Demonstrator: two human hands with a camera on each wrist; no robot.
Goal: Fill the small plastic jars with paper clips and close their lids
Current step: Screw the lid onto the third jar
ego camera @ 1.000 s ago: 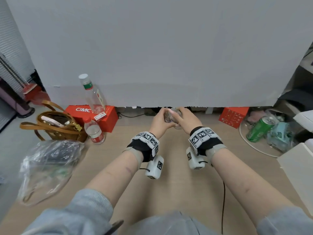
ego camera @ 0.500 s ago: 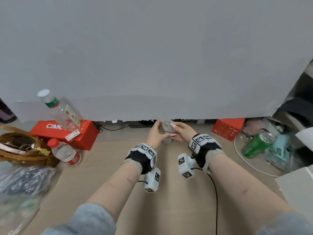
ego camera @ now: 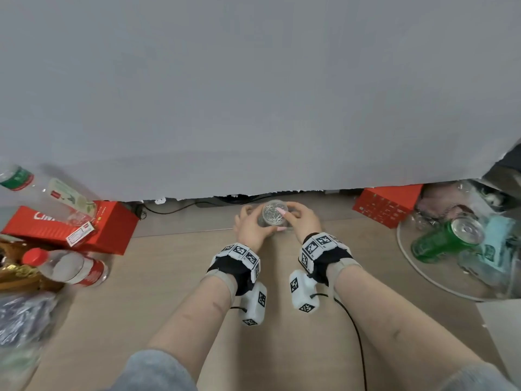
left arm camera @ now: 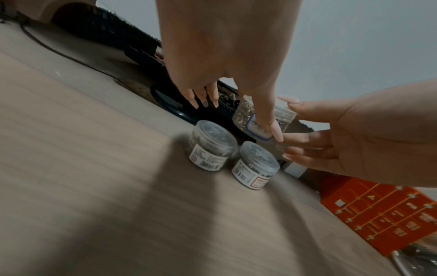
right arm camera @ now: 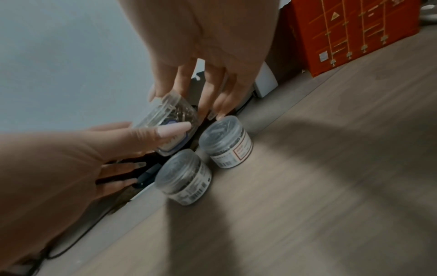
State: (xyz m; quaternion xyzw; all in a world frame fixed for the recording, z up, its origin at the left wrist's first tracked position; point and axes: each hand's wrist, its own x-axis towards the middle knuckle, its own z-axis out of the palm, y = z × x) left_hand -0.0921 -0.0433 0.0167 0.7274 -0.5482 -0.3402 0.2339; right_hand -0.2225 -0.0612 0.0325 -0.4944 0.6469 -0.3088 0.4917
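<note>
A small clear jar [ego camera: 275, 213] full of paper clips is held just above the table's far edge, tilted, with a clear lid on top. My left hand [ego camera: 253, 218] grips its side, thumb across the blue-edged label [left arm camera: 256, 128]. My right hand [ego camera: 293, 217] pinches it from the other side, one finger lying over the lid. In the wrist views the held jar [right arm camera: 165, 115] hangs over two closed jars of clips, one [right arm camera: 224, 143] to the right and one [right arm camera: 184, 177] to the left, standing side by side on the table.
A grey partition [ego camera: 253, 94] rises behind the table edge, with cables beneath it. Red boxes [ego camera: 70, 227] [ego camera: 386, 204], water bottles [ego camera: 67, 269], a brown bag and a plastic bag lie left. A clear tray [ego camera: 406, 249] with a green can [ego camera: 442, 241] stands right.
Both hands have kept hold of the jar and brought it slightly lower and nearer, its lid now facing up. The head view has shifted right and tilted up.
</note>
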